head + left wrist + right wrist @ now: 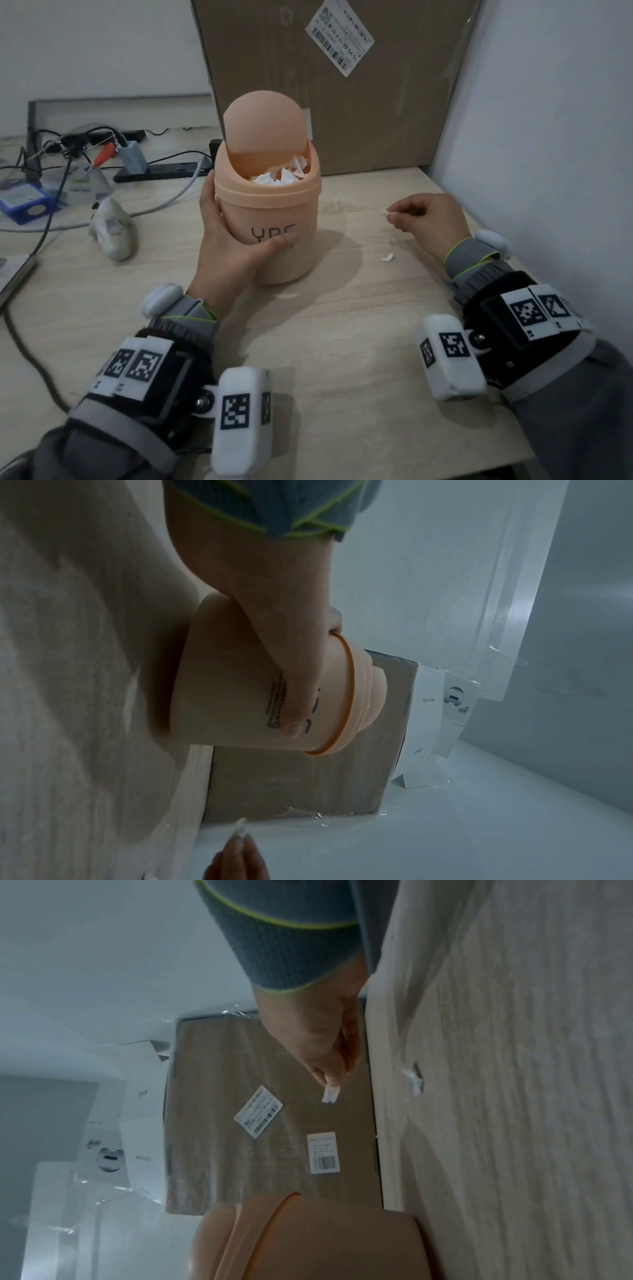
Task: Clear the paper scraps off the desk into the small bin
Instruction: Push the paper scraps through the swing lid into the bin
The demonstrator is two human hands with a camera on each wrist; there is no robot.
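Observation:
A small peach bin stands upright on the wooden desk, its swing lid tipped open and white paper scraps piled inside. My left hand grips the bin's side, thumb across the printed letters; the left wrist view shows the same grip on the bin. To the right of the bin, my right hand is raised off the desk and pinches a tiny white scrap between its fingertips; the scrap hangs below them. Another scrap lies on the desk below that hand, and shows as a scrap in the right wrist view.
A large cardboard box stands behind the bin against the back. A white wall bounds the desk on the right. At left lie cables, a power strip, a blue box and a crumpled white object.

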